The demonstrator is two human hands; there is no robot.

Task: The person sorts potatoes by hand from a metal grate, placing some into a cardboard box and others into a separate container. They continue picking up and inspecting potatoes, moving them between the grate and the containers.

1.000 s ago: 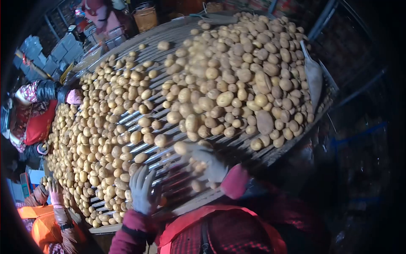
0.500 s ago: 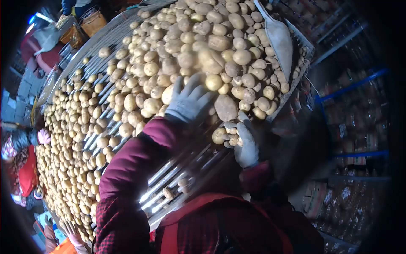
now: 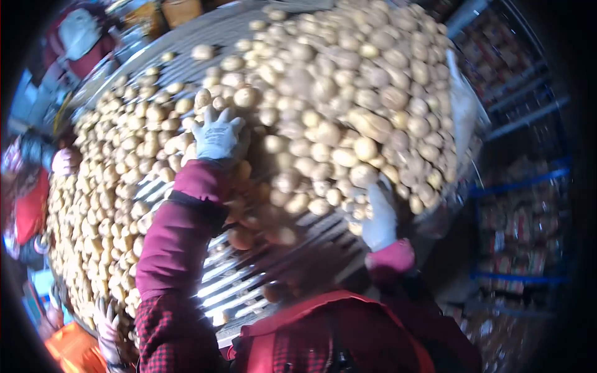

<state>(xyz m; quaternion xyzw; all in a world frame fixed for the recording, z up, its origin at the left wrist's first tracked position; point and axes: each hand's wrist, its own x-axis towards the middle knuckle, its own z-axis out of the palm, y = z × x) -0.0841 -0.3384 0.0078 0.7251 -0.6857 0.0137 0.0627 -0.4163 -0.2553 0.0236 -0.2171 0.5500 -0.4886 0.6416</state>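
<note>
A large heap of potatoes covers a slatted table. My left hand, in a pale work glove, is spread open against potatoes left of the heap's middle, with its fingers touching several of them. At the heap's near right edge my right hand, gloved too, is curled around small potatoes. Blur hides exactly how many it holds. A larger potato lies just beyond its fingertips.
A pale scoop lies at the heap's right edge. Blue-framed racks with packed goods stand at right. Other people's gloved hands reach in from the left, another hand from lower left. An orange container stands at the back.
My left hand has swept left across the potatoes, and several now lie loose on the slats near my forearm. My right hand keeps its small potatoes. The whole view has shifted.
</note>
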